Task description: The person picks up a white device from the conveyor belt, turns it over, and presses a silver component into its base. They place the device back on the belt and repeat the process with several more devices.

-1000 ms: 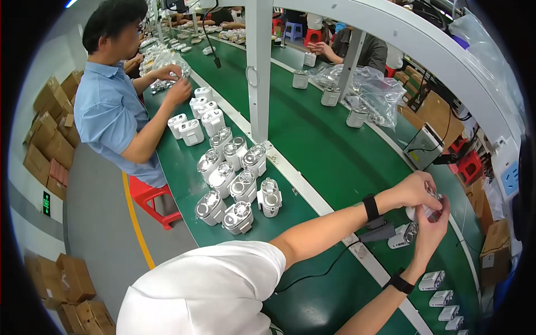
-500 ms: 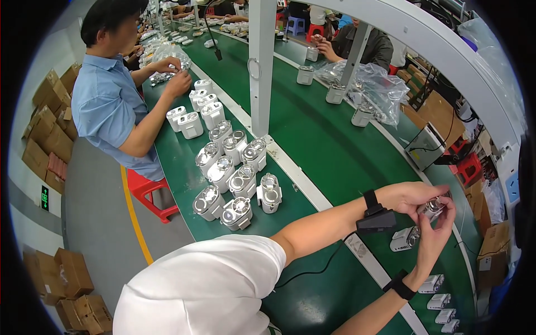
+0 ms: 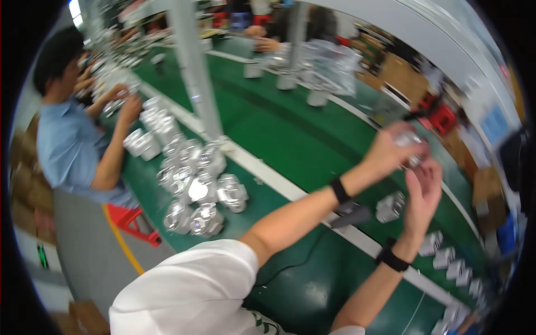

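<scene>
Left hand (image 3: 391, 146) clamped on silvery unit (image 3: 412, 149) above green belt (image 3: 290, 145). Right hand (image 3: 425, 187) just below, thumb apart from fingers; blur, contact unclear. Second unit (image 3: 390, 207) on belt nearby; unit row (image 3: 444, 258) at lower right.

Blur all over the left hand (image 3: 391, 149) here, and the shiny piece (image 3: 411, 144) in its grip is smeared and partly covered; whether the right hand (image 3: 424, 190) touches it, no telling! White cases (image 3: 202, 188) on the table (image 3: 261, 205) streak together, tops unreadable, and a dark-clothed person (image 3: 321, 25) beyond is cut off up top.
</scene>
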Available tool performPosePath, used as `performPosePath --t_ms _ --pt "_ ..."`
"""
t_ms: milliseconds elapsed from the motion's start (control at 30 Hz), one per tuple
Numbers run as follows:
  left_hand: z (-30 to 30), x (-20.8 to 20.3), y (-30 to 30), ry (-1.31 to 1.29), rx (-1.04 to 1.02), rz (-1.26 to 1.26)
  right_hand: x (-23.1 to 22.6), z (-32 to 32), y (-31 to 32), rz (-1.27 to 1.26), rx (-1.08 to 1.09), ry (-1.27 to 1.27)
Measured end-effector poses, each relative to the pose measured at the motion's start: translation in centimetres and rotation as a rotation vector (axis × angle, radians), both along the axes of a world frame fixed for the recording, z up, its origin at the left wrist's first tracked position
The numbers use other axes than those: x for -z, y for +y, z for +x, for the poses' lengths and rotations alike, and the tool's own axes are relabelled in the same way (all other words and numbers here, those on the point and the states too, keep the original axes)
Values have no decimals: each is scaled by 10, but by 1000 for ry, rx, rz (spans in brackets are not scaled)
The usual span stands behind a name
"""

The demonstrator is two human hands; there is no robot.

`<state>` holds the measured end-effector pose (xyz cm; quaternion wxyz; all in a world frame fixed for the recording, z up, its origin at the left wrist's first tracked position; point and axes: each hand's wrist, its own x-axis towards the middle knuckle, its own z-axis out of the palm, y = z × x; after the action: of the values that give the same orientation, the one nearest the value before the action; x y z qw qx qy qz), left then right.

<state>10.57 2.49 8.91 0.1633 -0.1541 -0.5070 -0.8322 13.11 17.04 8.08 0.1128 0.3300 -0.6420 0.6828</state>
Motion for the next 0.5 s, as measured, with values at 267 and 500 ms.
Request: performPosePath --t_ms 267,500 --pt "9 -10 1 633 -718 -513 -27 26 -22 -388 -81 -91" --pt "27 -27 -3 763 -842 -640 -35 37 -13 -243 -18 -53"
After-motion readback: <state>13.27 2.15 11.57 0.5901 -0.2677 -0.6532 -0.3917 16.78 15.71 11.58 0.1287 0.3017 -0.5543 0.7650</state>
